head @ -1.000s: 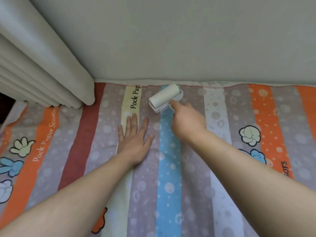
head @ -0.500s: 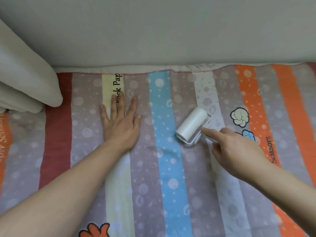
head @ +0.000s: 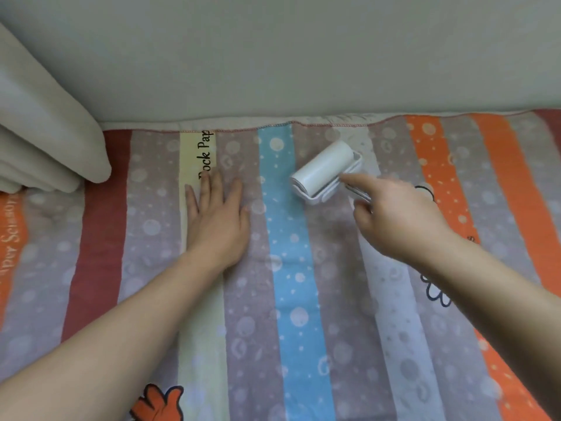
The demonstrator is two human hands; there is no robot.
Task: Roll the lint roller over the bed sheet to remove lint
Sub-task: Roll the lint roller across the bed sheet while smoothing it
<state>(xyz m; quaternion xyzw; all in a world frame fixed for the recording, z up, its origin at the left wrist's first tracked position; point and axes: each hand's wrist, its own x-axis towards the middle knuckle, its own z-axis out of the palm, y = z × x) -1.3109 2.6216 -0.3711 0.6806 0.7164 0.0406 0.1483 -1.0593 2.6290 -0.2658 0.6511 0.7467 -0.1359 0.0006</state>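
A white lint roller [head: 324, 170] lies with its drum on the striped bed sheet [head: 288, 299], on the grey stripe just right of the blue one, near the sheet's far hem. My right hand [head: 394, 217] grips the roller's handle, index finger stretched along it toward the drum; most of the handle is hidden in the hand. My left hand [head: 217, 220] presses flat on the sheet, fingers spread, over the pale yellow stripe with black lettering.
A plain grey wall [head: 288, 56] rises right behind the sheet's far hem. Folds of a beige curtain [head: 45, 141] hang onto the bed at the far left. Cartoon prints mark the sheet at the right and the near edge.
The roller and my right hand moved away from me along the grey stripe toward the wall, after an earlier pull back and to the right. My left hand stays flat in place.
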